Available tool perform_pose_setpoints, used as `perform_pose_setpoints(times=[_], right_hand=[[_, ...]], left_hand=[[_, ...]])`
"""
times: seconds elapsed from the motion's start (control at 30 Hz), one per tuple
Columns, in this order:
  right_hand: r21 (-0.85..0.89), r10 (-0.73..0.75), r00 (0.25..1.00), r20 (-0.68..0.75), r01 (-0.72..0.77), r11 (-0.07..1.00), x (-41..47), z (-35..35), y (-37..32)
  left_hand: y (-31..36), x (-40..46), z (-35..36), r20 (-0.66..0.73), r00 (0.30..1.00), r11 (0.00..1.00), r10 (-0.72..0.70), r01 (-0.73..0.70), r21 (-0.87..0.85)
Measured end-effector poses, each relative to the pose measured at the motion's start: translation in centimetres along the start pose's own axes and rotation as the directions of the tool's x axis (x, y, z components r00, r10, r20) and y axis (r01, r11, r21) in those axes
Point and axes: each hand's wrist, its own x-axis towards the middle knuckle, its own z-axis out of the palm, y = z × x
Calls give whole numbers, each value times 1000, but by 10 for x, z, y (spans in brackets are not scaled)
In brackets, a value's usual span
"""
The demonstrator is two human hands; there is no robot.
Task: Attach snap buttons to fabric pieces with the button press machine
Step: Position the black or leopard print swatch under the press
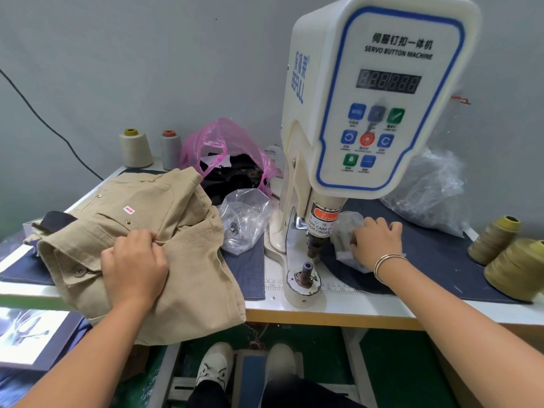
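The left hand point(134, 262) pinches a fold of the tan garment point(164, 237) heaped on the counter point(338, 307), left of the button machine point(368, 113). The right hand point(376, 241), fingers curled, reaches into a small clear bag point(346, 231) lying on dark cloth point(435, 260) just beside the machine's lower post point(306, 270).

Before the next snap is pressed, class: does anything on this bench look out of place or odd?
The khaki garment lies bunched, hanging over the table edge, not on the lower die. The machine display shows no clear number. The right hand sits close to the punch, beside its finger-warning label.
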Motion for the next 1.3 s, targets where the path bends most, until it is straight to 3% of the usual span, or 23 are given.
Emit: perform_pose_setpoints(times=[0.43, 0.53, 0.67, 0.7, 0.73, 0.8, 0.83, 0.93, 1.17, 1.3], right_hand=[[209, 87, 995, -46, -76, 975, -8, -9, 11], [404, 175, 966, -189, -86, 911, -16, -20, 17], [635, 323, 834, -447, 41, 771, -44, -45, 14], [712, 335, 834, -438, 94, 696, -53, -49, 8], [827, 331, 877, -348, 120, 550, -64, -53, -1], [984, 189, 979, -69, 35, 177, -82, -57, -22], [995, 95, 995, 4, -14, 102, -90, -56, -32], [999, 27, 999, 22, -23, 44, -99, -46, -48], [921, -41, 978, 205, -207, -329, -102, -41, -64], [888, -61, 971, 231, -236, -394, -102, -39, -66]], left_hand=[[2, 0, -1, -13, 1000, 1000, -14, 14, 3], [2, 0, -1, -8, 1000, 1000, -15, 15, 6], [3, 0, -2, -1, 1000, 1000, -21, 21, 8], [3, 0, -2, 0, 1000, 1000, -22, 22, 6], [3, 0, -2, 2, 1000, 1000, -22, 22, 4], [4, 0, -2, 3, 1000, 1000, -21, 21, -2], [3, 0, -2, 4, 1000, 1000, -20, 20, -2], [3, 0, -2, 2, 1000, 1000, -17, 17, -3], [2, 0, -1, -1, 1000, 1000, -17, 17, -2], [2, 0, -1, -6, 1000, 1000, -12, 12, -4]])
